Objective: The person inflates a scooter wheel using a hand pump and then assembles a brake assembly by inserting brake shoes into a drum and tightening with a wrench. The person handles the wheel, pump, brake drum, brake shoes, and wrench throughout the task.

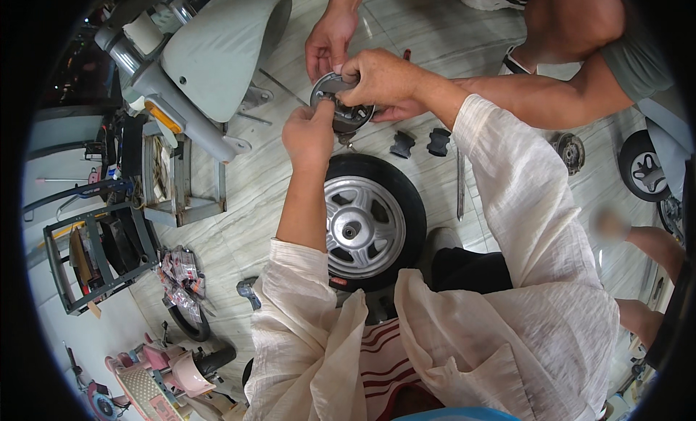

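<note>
Floor [246,218] is pale glossy tile with grey streaks, cluttered on both sides. Left: dark rectangular frame [148,240] with loose stuff inside, plastic-wrapped packets [181,274], pink scooter-like body [190,374] at near left. Grey metal stand [174,216] next, then grey fork [141,76] with orange reflector [162,115] and pale fender [217,55], far left. Middle: wheel [350,232] lying flat, black tyre, silver spokes. Right of it, two black blocks [438,141] and thin metal bar [460,185] on the floor; farther right, round metal hub [570,153], then small wheel [647,172] at the right edge.

Round brake plate [353,118] sits in the middle, among the hands, just to the far side of the flat wheel. Grey metal rim, darker inside with small fittings; stub on the near side. Fingers cover much of its face.

Left hand [309,134] is clamped on the plate's left edge, thumb at the face. Right hand [384,76] reaches in from the right, fingers bent onto the plate; can't tell if they pinch anything. Co-worker's hand [335,40] touches the far edge; co-worker's other hand [399,110] is at the right edge, partly hidden.
</note>
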The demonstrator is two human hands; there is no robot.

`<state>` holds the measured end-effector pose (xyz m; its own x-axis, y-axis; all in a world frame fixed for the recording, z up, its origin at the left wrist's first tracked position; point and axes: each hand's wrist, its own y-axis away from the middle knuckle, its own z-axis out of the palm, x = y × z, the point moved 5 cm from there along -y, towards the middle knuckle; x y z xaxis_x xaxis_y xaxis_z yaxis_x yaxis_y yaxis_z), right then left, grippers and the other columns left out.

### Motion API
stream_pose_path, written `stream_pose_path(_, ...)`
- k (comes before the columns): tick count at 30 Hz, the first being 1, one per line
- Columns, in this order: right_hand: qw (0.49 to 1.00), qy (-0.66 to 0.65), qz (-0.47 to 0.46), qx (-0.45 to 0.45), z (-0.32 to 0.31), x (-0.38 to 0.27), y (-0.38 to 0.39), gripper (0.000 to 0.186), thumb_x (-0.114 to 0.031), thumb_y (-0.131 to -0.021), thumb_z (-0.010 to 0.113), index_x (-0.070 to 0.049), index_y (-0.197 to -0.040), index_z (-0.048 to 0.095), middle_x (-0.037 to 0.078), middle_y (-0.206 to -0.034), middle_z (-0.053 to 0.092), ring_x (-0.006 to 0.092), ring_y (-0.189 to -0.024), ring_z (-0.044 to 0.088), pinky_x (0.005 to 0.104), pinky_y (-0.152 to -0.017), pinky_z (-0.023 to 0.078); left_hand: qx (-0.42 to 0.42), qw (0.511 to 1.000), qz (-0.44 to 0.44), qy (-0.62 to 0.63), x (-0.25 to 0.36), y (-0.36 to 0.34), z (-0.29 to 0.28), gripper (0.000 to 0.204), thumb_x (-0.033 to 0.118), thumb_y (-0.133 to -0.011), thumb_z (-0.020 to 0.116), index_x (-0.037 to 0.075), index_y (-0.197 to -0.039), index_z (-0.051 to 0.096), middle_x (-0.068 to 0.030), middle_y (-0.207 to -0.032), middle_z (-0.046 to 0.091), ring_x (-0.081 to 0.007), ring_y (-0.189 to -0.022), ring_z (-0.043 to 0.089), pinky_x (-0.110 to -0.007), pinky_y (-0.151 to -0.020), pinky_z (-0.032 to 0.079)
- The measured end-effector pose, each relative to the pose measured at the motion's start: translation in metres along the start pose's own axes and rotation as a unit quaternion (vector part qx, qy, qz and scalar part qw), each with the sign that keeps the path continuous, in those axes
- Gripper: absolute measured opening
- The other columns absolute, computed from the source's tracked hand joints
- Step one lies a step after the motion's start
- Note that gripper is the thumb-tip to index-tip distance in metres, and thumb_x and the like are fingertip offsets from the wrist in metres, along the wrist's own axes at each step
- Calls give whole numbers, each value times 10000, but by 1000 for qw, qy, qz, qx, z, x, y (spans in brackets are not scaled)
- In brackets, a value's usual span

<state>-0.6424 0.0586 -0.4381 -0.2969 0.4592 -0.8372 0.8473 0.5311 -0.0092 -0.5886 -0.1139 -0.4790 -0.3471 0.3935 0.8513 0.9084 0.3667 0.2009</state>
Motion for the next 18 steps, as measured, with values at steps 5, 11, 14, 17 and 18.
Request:
stream_pose_path(5,999,41,-4,-11,2,-2,-3,325,-238,-730,748,20,-673,558,86,-589,579,159,-524,538,326,-507,431,-30,997,-23,71,-18,-18,-1,562,322,-772,727,-144,-1055,592,-178,-936,669,-224,-798,629,-325,-698,495)
stream_pose_path(11,1000,19,-6,24,-4,4,3,331,-224,-747,755,33,-901,614,124,-784,659,180,-681,617,327,-617,488,-183,967,-105,141,3,-4,5,486,306,-831,721,-57,-1118,573,-102,-974,638,-158,-857,598,-327,-779,493)
stream_pose_path(14,1000,20,3,11,-3,2,1,344,-219,-754,752,41,-941,627,136,-829,674,187,-721,638,318,-646,502,-183,964,-113,158,3,-2,0,413,289,-854,713,-18,-1096,581,-74,-975,626,-142,-890,584,-347,-820,495)
stream_pose_path(17,1000,-4,25,-8,-1,2,1,360,-211,-756,747,46,-984,642,149,-842,683,197,-732,646,318,-661,508,-167,964,-96,181,4,0,-4,521,266,-837,726,-101,-1167,558,-119,-988,648,-166,-871,622,-306,-761,516)
stream_pose_path(18,1000,7,15,-7,-1,1,2,365,-211,-763,742,49,-1001,645,152,-841,685,192,-727,647,317,-660,510,-159,965,-88,187,5,1,-5,578,257,-827,732,-142,-1202,547,-143,-994,660,-178,-857,641,-286,-730,525)
